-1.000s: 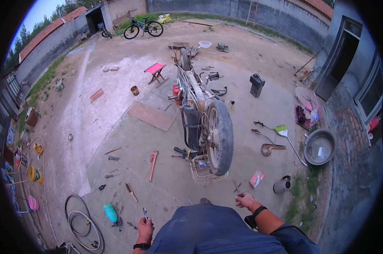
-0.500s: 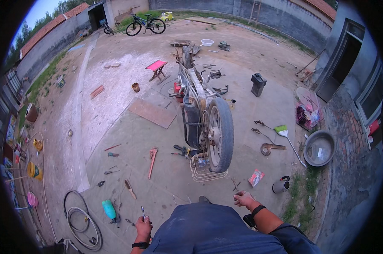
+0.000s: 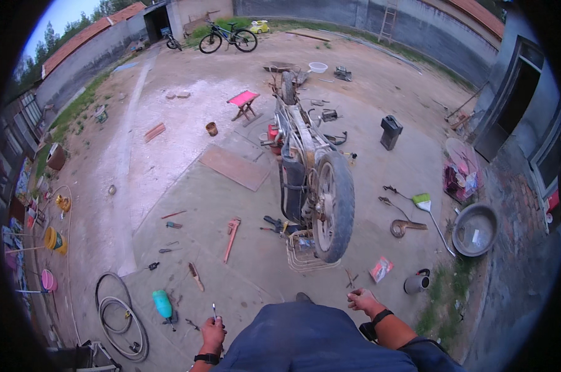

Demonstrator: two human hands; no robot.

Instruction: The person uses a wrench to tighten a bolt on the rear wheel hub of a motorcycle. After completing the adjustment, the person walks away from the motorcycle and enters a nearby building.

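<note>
At the lower edge my left hand (image 3: 213, 333) is closed around a small metal hand tool, which looks like a spanner (image 3: 214, 307), with one end sticking up. My right hand (image 3: 365, 301) has its fingers curled together; whatever they hold, if anything, is too small to make out. In front of me a stripped motorcycle frame (image 3: 301, 137) stands upside down, its near wheel (image 3: 335, 208) raised. A wire basket (image 3: 312, 251) touches the ground below that wheel. Close to my right hand lies a thin crossed metal tool (image 3: 351, 278). Neither hand touches the motorcycle.
Left on the concrete are a red pipe wrench (image 3: 232, 239), a brush (image 3: 196, 277), a green spray bottle (image 3: 162, 304) and a coiled hose (image 3: 139, 333). Rightward stand a metal jug (image 3: 415, 283), a red-and-white packet (image 3: 381, 270), a broom (image 3: 438, 226) and a wide basin (image 3: 464, 247).
My view has turned slightly left, so the scene sits farther right in the picture. Both hands keep nearly the same pose, the left still gripping the spanner.
</note>
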